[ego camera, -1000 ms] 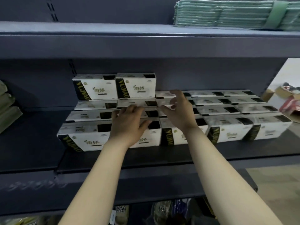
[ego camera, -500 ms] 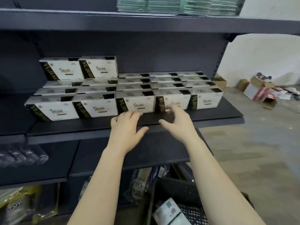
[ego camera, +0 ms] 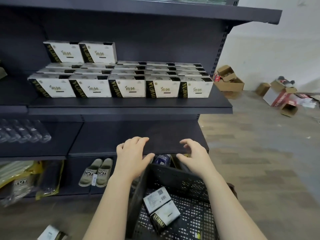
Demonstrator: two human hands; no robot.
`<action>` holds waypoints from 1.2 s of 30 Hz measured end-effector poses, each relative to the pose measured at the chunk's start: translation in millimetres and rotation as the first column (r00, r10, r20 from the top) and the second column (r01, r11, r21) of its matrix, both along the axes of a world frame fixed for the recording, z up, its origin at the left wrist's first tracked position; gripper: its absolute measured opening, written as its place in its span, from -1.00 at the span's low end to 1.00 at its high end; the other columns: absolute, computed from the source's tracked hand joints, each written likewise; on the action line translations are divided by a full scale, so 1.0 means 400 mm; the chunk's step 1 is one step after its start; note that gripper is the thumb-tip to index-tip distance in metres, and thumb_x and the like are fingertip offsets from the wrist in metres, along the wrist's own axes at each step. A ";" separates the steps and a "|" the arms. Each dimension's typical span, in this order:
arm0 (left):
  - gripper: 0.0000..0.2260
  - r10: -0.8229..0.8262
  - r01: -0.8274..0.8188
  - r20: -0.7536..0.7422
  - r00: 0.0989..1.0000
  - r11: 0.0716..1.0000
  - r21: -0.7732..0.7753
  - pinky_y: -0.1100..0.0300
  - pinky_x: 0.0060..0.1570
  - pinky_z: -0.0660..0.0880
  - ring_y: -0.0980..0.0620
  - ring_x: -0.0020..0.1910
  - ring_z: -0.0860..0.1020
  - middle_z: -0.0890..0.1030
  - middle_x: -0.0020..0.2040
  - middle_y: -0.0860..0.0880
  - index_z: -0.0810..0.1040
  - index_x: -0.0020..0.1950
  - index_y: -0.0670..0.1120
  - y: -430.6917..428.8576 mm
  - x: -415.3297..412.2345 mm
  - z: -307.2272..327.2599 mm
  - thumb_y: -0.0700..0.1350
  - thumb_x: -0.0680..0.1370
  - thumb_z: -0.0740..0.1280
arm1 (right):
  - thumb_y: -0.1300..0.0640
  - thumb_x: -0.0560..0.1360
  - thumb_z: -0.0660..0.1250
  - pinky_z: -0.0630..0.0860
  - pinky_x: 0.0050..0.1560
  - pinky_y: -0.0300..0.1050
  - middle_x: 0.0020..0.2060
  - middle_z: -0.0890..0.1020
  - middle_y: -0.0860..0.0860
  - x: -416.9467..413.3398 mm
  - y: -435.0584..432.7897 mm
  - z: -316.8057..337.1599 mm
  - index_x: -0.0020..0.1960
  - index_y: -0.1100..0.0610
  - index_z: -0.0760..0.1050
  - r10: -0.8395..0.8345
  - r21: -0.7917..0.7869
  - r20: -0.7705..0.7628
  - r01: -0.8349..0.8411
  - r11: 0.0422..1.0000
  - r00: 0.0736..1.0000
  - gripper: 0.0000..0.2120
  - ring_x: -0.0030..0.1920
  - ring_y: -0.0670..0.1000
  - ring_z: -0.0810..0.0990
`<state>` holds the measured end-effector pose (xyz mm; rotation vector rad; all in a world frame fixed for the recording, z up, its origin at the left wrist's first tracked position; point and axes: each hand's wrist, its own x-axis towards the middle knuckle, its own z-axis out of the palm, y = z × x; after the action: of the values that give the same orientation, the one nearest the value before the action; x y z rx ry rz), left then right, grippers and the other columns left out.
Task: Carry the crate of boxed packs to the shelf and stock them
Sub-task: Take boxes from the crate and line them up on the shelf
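Step in hand, as I judge it: fetching the next packs, between placements. Left hand (ego camera: pixel 133 153) and right hand (ego camera: pixel 194 155) hover over the far wall of the crate (ego camera: pixel 181 179). Both grips are released, fingers loosely spread, holding nothing. Two boxed packs (ego camera: pixel 155 198) lie tilted on the crate floor. The shelf (ego camera: pixel 129 108) above carries rows of stocked boxes (ego camera: pixel 127 87), with two more stacked at rear left. Next move calls for reaching down, grasping a pack, and lifting it to the partial upper layer.

YUJIAO on boxed packs (ego camera: pixel 126 87), YOY STORY on slippers (ego camera: pixel 96 172)
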<state>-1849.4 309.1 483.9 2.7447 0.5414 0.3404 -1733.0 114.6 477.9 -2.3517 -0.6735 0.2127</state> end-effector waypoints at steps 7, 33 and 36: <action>-0.51 0.065 -0.065 -0.053 0.996 0.998 -0.003 -0.02 0.35 0.20 0.07 0.39 0.32 0.39 0.39 0.13 0.31 0.47 0.12 -0.035 -0.081 -0.026 0.22 0.57 0.22 | 0.03 0.46 0.43 0.47 0.12 -0.12 0.07 0.52 -0.06 -0.063 -0.042 -0.038 0.26 -0.04 0.45 0.009 0.005 -0.059 -0.009 1.000 0.998 -0.60 0.05 -0.04 0.53; -0.51 -0.032 0.032 -0.223 0.974 0.999 -0.003 -0.05 0.38 0.16 0.03 0.41 0.29 0.38 0.40 0.11 0.27 0.48 0.11 -0.021 -0.142 -0.058 0.19 0.58 0.22 | 0.02 0.44 0.45 0.44 0.27 -0.03 0.33 0.41 0.02 -0.147 -0.028 -0.104 0.45 0.03 0.36 -0.143 -0.188 -0.083 0.125 0.974 0.986 -0.38 0.30 0.07 0.44; -0.52 -0.019 0.022 -0.249 0.968 1.000 0.007 -0.07 0.40 0.15 0.03 0.41 0.30 0.38 0.40 0.11 0.27 0.47 0.12 -0.038 -0.137 -0.063 0.18 0.57 0.23 | 0.05 0.44 0.44 0.46 0.25 0.01 0.34 0.38 0.02 -0.132 -0.034 -0.110 0.46 0.01 0.33 -0.128 -0.235 -0.087 0.104 0.967 0.988 -0.38 0.31 0.10 0.41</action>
<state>-1904.2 294.1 458.6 2.8180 0.5735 -0.0083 -1785.7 101.1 433.9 -2.5715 -0.4813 0.3732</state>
